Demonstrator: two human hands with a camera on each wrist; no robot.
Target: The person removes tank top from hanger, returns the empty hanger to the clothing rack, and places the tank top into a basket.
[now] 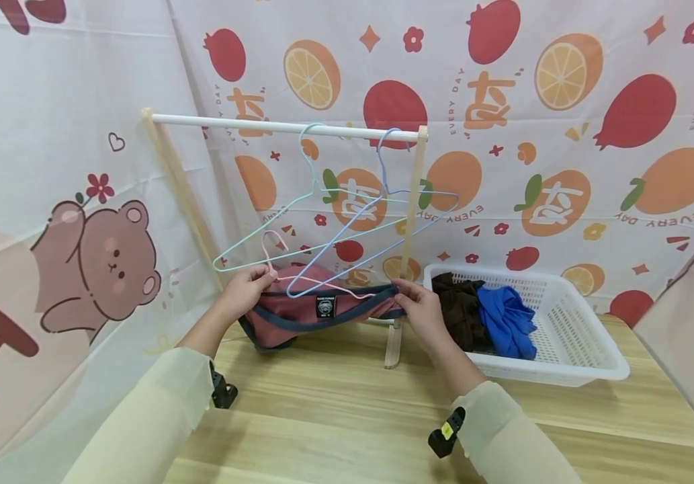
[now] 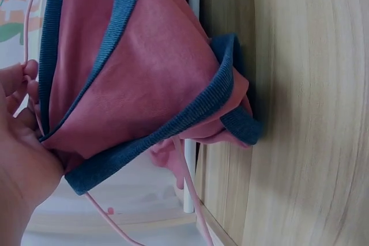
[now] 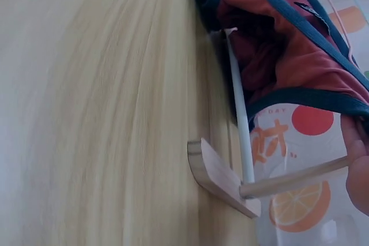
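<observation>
A dusty-pink garment (image 1: pixel 286 312) with navy ribbed trim and a black label is stretched between both hands above the table. A pink hanger (image 1: pixel 304 277) lies partly inside its opening, hook up. At the garment's left end, my left hand (image 1: pixel 244 292) pinches the hanger near its neck; in the left wrist view the fingers (image 2: pixel 29 79) curl on the pink wire. My right hand (image 1: pixel 422 310) pinches the navy-trimmed edge at the right end, beside the rack's post. In the right wrist view that hand (image 3: pixel 358 168) is partly cut off by the frame.
A wooden rack with a white rod (image 1: pixel 232 123) stands behind the garment. A mint hanger (image 1: pixel 310 195) and a blue hanger (image 1: pixel 385 195) hang from the rod, in front of the garment's upper edge. On the right, a white basket (image 1: pixel 588 370) holds brown cloth (image 1: pixel 458 309) and blue cloth (image 1: pixel 506 323).
</observation>
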